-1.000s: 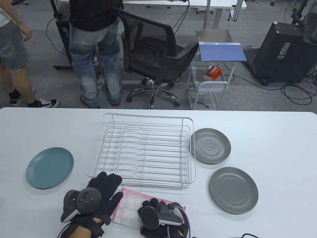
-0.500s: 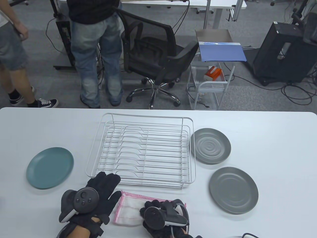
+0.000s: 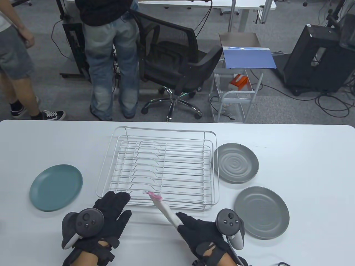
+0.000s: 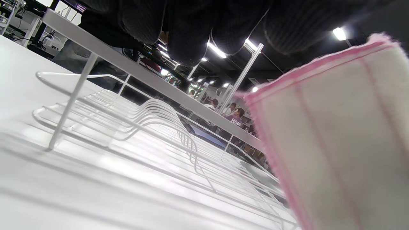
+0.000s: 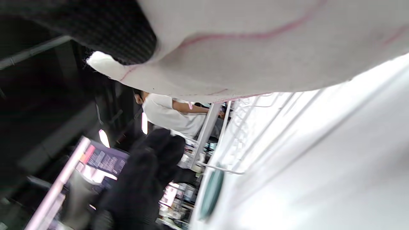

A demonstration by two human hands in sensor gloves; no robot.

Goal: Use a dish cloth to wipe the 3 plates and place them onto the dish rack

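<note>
Teal plate (image 3: 56,187) lies flat at table left, untouched. Left hand (image 3: 106,214) is rested palm-down just before the rack's near edge, fingers straight and slightly spread, nothing held. Dish rack (image 3: 162,166) at centre is seen holding no plates. Dish cloth (image 3: 165,209) is lifted off the table, bunched, pinched by right hand (image 3: 201,232). Two grey plates lie right of the rack: far grey plate (image 3: 235,163), near grey plate (image 3: 261,212). Judged barely begun: cloth is in hand; all three plates are left to be wiped and racked.

We see an office or lab floor, grey carpet (image 3: 277,108), mesh swivel chair (image 3: 172,63), desks, trailing cables (image 3: 330,106), wire trolley (image 3: 235,97).
</note>
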